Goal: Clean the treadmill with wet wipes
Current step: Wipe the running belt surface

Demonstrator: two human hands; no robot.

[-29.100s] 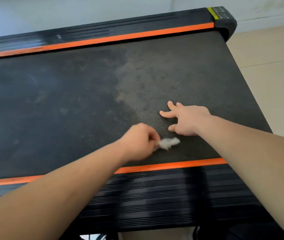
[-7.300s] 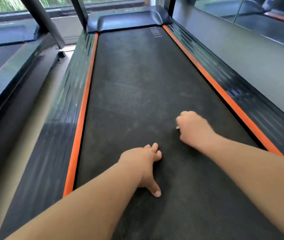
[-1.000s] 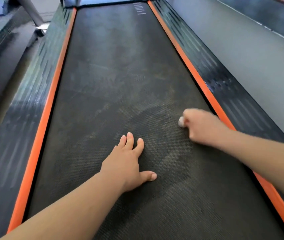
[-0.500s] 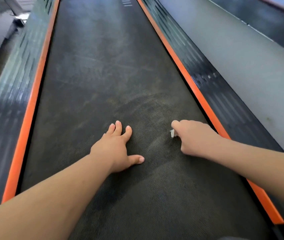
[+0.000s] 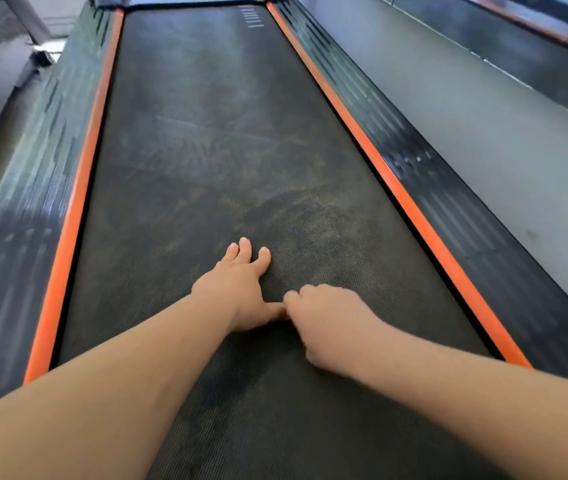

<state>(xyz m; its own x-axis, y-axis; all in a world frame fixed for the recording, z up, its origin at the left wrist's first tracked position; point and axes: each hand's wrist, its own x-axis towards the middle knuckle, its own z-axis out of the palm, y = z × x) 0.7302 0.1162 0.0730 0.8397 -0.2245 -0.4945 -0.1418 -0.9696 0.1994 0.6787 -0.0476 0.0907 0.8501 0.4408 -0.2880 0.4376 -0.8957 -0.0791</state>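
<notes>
Black belt (image 5: 206, 150) bears the flat, straight-fingered left hand (image 5: 237, 292); right hand (image 5: 327, 323) with fingers clenched, contents hidden.

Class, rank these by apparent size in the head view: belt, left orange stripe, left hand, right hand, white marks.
1. belt
2. left orange stripe
3. left hand and right hand: alike, unranked
4. white marks, farthest away, so true size unsure

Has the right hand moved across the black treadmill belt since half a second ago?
Yes. The right hand slid to the left, away from the right orange side stripe, and now reaches the thumb of the left hand.
</notes>
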